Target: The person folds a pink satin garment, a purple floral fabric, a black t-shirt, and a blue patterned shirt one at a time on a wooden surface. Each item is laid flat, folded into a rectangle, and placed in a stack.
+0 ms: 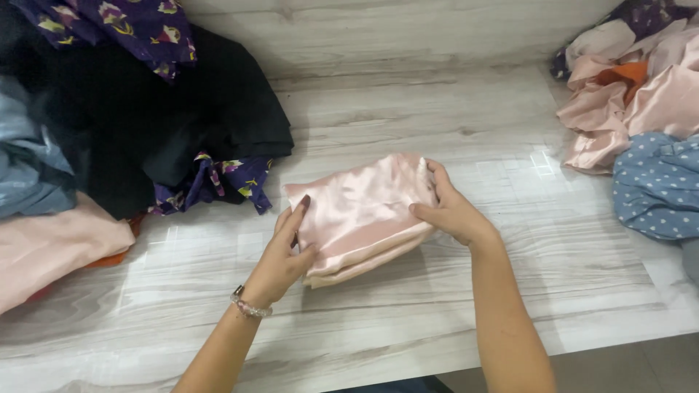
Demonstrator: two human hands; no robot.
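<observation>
Head view | left hand [280, 255], right hand [448, 211] grip folded pink satin cloth [357, 215] | table [437, 306]

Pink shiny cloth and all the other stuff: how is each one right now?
Pink satin cloth: folded flat, held at both ends.
Left hand: gripping the cloth's left edge.
Right hand: gripping its right edge.
Black cloth: crumpled heap.
Blue dotted cloth: crumpled.
Pink pile: unfolded, jumbled.

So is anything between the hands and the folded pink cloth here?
Nothing visible. The left hand and right hand both already touch the folded pink satin cloth, one at each end, on the pale wood table.
</observation>
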